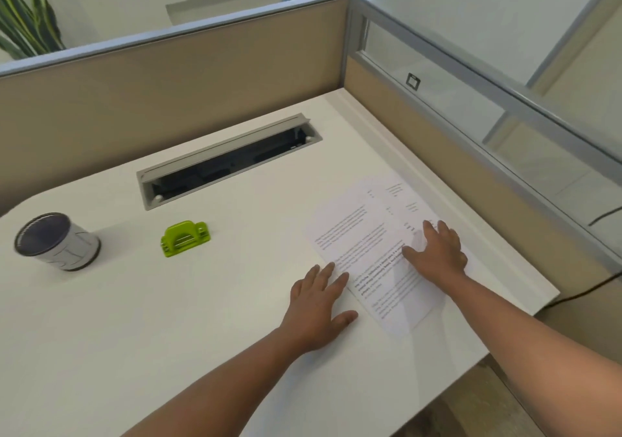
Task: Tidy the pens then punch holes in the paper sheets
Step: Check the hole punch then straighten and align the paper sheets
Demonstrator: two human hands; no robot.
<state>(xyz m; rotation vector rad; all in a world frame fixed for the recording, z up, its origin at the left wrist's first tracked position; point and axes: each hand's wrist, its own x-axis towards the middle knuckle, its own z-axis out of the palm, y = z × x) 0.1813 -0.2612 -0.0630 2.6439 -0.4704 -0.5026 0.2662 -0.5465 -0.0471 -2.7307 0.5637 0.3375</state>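
**Both hands flat at the printed sheets on a cubicle desk**

A white desk fills a cubicle corner, closed in by tan partition walls with grey metal rails; the right wall has a glass strip along its top. Leafy plants show above the far partition. Set into the desk near the back is a grey cable hatch with its lid tilted open.

The paper sheets lie on the right side of the desk, loosely overlapped and turned at an angle, covered in printed text. The right hand rests palm down on top of them, fingers spread and gripping nothing. The left hand lies flat and open too, palm on the bare desk, with its fingertips reaching the near left edge of the sheets.

A green hole punch sits well to the left of the paper, untouched. Further left, near the desk's rounded edge, stands a grey pen cup with a dark inside; whether it holds pens cannot be told from this angle.
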